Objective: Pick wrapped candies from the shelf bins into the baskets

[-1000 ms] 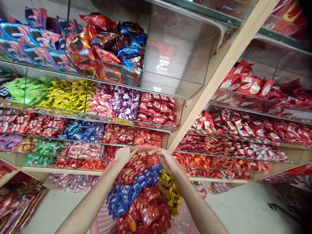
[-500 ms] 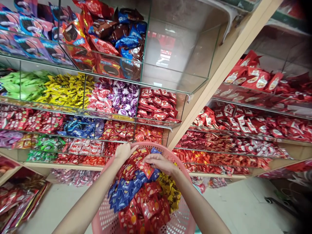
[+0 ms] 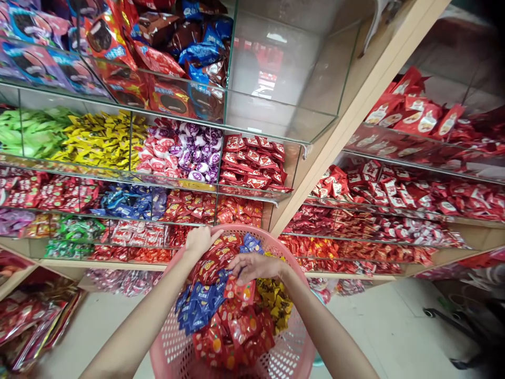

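A pink perforated plastic basket point(image 3: 290, 351) stands below me, tilted toward the shelves. My left hand point(image 3: 199, 243) is wrapped round its far-left rim. Inside, my right hand point(image 3: 252, 267) hovers with bent, parted fingers just over a red candy packet point(image 3: 241, 292); whether it grips the packet is unclear. Around it lie blue packets point(image 3: 201, 307) on the left, yellow ones point(image 3: 276, 300) on the right, red packets with orange fruit prints point(image 3: 232, 337) at the near side, and more red packets point(image 3: 215, 258) at the far side.
Glass-fronted shelves of wrapped candy fill the view, with yellow candy point(image 3: 98, 142), purple-white candy point(image 3: 199, 152) and red packets point(image 3: 414, 195). A wooden divider point(image 3: 355, 123) slants across. Shiny packages point(image 3: 31, 321) lie lower left. A black chair leg point(image 3: 453, 323) is at lower right.
My right hand has shifted slightly toward me, its fingers more spread, and the red packet beneath it lies a little nearer. The shelves appear slightly shifted up and left.
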Available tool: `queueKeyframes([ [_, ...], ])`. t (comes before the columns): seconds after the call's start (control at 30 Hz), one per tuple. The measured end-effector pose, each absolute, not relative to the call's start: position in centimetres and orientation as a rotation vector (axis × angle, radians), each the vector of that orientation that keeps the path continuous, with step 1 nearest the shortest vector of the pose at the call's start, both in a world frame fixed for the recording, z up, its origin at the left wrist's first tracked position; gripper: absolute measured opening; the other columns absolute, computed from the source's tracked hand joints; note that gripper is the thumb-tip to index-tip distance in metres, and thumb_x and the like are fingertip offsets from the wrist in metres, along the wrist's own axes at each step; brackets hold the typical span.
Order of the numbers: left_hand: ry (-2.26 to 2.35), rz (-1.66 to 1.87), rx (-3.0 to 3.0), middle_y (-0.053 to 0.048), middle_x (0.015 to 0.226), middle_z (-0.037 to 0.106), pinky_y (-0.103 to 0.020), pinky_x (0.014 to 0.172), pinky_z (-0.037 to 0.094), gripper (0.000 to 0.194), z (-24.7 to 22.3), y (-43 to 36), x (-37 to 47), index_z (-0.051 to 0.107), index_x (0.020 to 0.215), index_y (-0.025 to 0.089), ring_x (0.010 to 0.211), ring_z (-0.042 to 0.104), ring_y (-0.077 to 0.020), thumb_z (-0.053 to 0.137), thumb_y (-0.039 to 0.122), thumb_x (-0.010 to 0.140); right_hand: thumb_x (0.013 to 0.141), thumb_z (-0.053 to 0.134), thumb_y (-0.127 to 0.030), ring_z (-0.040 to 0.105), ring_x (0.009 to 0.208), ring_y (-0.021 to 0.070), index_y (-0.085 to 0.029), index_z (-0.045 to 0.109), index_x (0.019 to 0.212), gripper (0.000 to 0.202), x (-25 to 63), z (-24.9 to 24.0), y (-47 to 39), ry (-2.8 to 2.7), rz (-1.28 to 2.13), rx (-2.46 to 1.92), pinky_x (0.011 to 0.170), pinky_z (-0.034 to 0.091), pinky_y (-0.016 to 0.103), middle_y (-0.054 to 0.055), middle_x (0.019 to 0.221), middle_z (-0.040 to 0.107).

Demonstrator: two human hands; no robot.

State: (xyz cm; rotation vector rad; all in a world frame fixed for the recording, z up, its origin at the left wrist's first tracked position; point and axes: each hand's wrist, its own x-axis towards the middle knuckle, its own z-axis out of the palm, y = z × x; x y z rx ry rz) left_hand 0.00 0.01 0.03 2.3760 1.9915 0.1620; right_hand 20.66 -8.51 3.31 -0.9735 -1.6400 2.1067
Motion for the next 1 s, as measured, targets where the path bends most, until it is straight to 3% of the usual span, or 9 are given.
queueKeyframes([
  [0.23,1.999,0.151,2.362,-0.019,0.086,0.065,-0.039,0.07,0.046,0.077,0.1,0.0,0.1,0.065,0.09,0.009,0.084,0.062,-0.0326,0.013,0.065,0.081,0.055,0.078,-0.032,0.056,0.07,0.0102,-0.02,0.064,0.095,0.044,20.5,3.3,-9.8,-2.057,2.06,-1.022,0.06,0.043,0.02,-0.002,0.079,0.06],
  [0.4,2.013,0.152,2.358,-0.02,0.083,0.066,-0.041,0.068,0.047,0.078,0.1,0.0,0.2,0.065,0.089,0.009,0.081,0.063,-0.0346,0.012,0.066,0.08,0.062,0.071,-0.019,0.057,0.071,0.0117,-0.021,0.065,0.098,0.037,21.8,2.7,-12.3,-2.28,1.867,-1.086,0.058,0.043,0.019,-0.001,0.079,0.062],
  [0.67,2.027,0.152,2.35,-0.019,0.082,0.066,-0.041,0.067,0.047,0.076,0.1,-0.2,0.3,0.065,0.089,0.01,0.081,0.063,-0.034,0.013,0.065,0.081,0.063,0.061,-0.007,0.059,0.069,0.0131,-0.018,0.066,0.095,0.034,22.6,1.0,-14.7,-2.401,1.603,-1.251,0.058,0.042,0.019,0.0,0.078,0.066],
  [0.87,2.03,0.169,2.347,-0.018,0.083,0.066,-0.04,0.066,0.047,0.079,0.0,-0.1,0.3,0.065,0.089,0.009,0.081,0.062,-0.0342,0.015,0.069,0.078,0.067,0.055,-0.008,0.06,0.079,0.0153,-0.022,0.066,0.093,0.032,22.4,1.5,-15.6,-2.52,1.301,-1.288,0.066,0.041,0.022,0.0,0.088,0.068],
  [1.0,2.028,0.166,2.326,-0.019,0.084,0.065,-0.039,0.068,0.047,0.079,-0.3,-0.1,0.3,0.065,0.091,0.009,0.082,0.062,-0.0329,0.017,0.071,0.077,0.072,0.056,-0.014,0.06,0.075,0.0149,-0.022,0.066,0.087,0.02,22.2,3.7,-14.7,-2.511,1.143,-1.299,0.065,0.04,0.022,0.0,0.082,0.068],
])
